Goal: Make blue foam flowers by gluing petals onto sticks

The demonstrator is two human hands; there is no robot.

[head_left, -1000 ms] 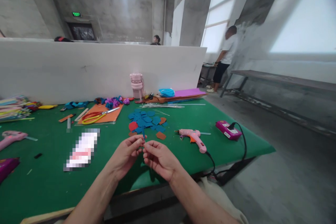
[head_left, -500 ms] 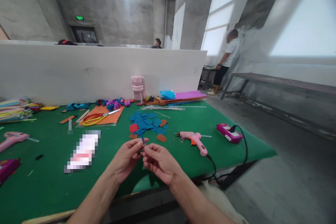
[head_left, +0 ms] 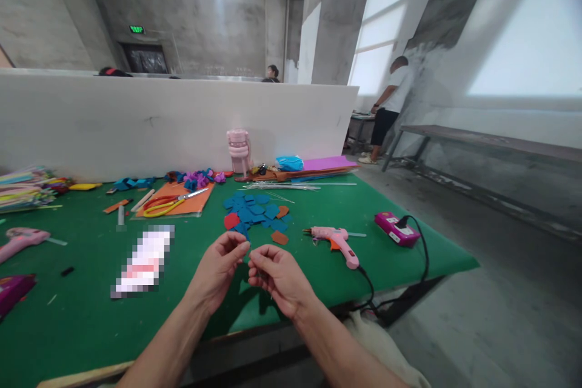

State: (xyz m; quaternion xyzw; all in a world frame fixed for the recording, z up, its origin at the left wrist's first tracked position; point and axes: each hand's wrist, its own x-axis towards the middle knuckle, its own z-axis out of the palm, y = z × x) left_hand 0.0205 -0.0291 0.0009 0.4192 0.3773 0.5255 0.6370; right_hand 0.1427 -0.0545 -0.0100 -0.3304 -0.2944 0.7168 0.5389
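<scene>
My left hand (head_left: 222, 267) and my right hand (head_left: 278, 279) are close together over the near edge of the table, thumbs and forefingers pinched with a small gap between. What either pinch holds, if anything, is too small or hidden to make out. Just beyond the fingertips lies a loose pile of blue felt pieces (head_left: 248, 212), with a red piece (head_left: 231, 221) and brown pieces (head_left: 279, 237) among them. Right of the hands, a pink glue gun (head_left: 334, 239) lies on its side with a clear glue stick in its back.
The green table (head_left: 182, 327) also bears scissors (head_left: 175, 201) on an orange sheet, thin wires (head_left: 282, 186), a pink bottle (head_left: 239, 151), a purple power box (head_left: 397, 230) with a black cord, and a second glue gun (head_left: 25, 241). A white partition (head_left: 182, 127) stands behind; a person (head_left: 391, 97) stands far right.
The fingertips have moved slightly apart. The thin blue piece that stuck up from the pinched fingers no longer shows clearly there. My left hand has turned a little.
</scene>
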